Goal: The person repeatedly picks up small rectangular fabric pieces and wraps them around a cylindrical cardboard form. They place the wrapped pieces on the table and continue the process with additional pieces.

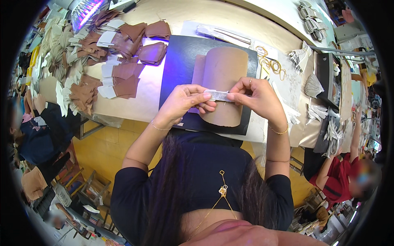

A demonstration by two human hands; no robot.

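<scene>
Between my two hands is a short, pale grey strip [220, 96], stretched level over a tan cardboard-like roll [225, 69]. My left hand [189, 99] pinches the strip's left end between thumb and fingers. At the other end, my right hand [249, 95] grips it with thumb and forefinger. What the strip is made of cannot be told. The roll lies with its length running away from me, on a black mat [180, 57] at the table's front edge. A flatter tan piece [198, 67] shows along the roll's left side.
Stacks of brown leather-like pieces [127, 41] with white ends cover the table's left. Yellow cord loops [273, 65] lie right of the mat. Bundles of pale pieces [314, 86] sit further right, by a dark box [328, 78]. People work at both sides.
</scene>
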